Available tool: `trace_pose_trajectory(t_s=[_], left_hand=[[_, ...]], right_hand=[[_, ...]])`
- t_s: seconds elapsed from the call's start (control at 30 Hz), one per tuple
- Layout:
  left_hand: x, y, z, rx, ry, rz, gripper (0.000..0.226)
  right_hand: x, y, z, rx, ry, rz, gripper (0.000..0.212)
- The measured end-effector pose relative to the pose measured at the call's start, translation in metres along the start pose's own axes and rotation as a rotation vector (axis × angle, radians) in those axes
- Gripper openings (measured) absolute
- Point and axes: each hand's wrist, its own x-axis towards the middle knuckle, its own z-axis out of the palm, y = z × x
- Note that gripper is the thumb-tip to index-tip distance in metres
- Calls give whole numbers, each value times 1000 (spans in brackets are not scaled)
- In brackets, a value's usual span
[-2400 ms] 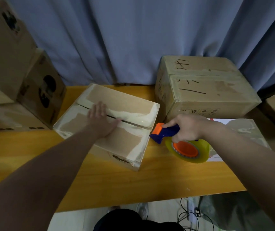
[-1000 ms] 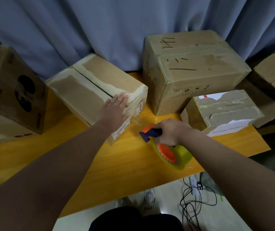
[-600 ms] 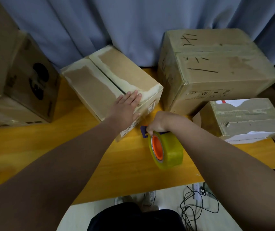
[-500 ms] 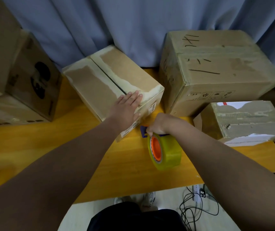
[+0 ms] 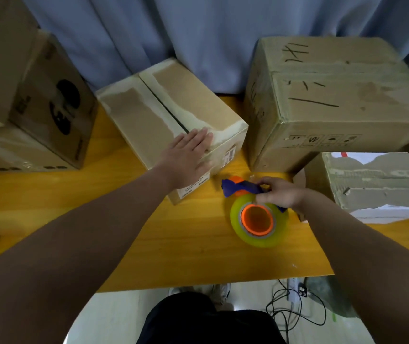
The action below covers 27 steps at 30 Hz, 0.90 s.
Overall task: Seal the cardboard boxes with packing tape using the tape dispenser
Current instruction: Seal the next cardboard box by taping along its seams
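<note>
Pressing my left hand [image 5: 186, 158], fingers straight and together, on the near end of the box [image 5: 198, 95] at mid-worktop [image 5: 173, 244], I grip the tape dispenser [image 5: 255, 219] in my right hand [image 5: 279, 194], fingers curled round its handle, just off the box's near corner. Likely fault: a strip laid beside the open seam, or the box sliding, should the pull exceed what the flat hand holds.

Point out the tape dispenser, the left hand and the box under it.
tape dispenser [image 5: 256, 219]: head view, orange hub of the roll.
left hand [image 5: 186, 157]: head view, back of the hand.
box [image 5: 193, 100]: head view, right top flap.
</note>
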Motion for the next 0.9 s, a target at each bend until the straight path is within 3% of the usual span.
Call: trace_pose_trajectory(t_s=[0.2,0.3,0.33,0.37,0.4,0.47,0.53,0.6,0.73,0.9], left_hand=[[1,0,-6,-59,-69,-17,68],[1,-1,-8,-99,-92,-13,68],[1,-1,-8,-101,-94,-14,68],[1,-1,-9,-100,-93,-15,68],[0,0,-9,-97,-91,-16,68],[0,1,-10,-94,-92,-16,68],[-1,1,-11,-98,-99,-17,68],[-1,1,-11,-109,-105,-22,67],[-1,0,-10,-130,-108,-29,67],[-1,1,-11,-140,-116,-28,67]], right_hand=[[28,4,-3,-106,111,73,42],[33,7,7,-392,312,-1,41],[30,2,14,-344,426,-94,38],[29,-6,23,-150,490,-199,36],[27,-17,33,159,463,-277,36],[24,-40,51,742,224,-281,42],[30,-51,64,1035,-34,-216,43],[34,-55,71,1135,-180,-206,43],[38,-52,82,1255,-239,-329,46],[39,-50,76,1058,-164,-385,37]])
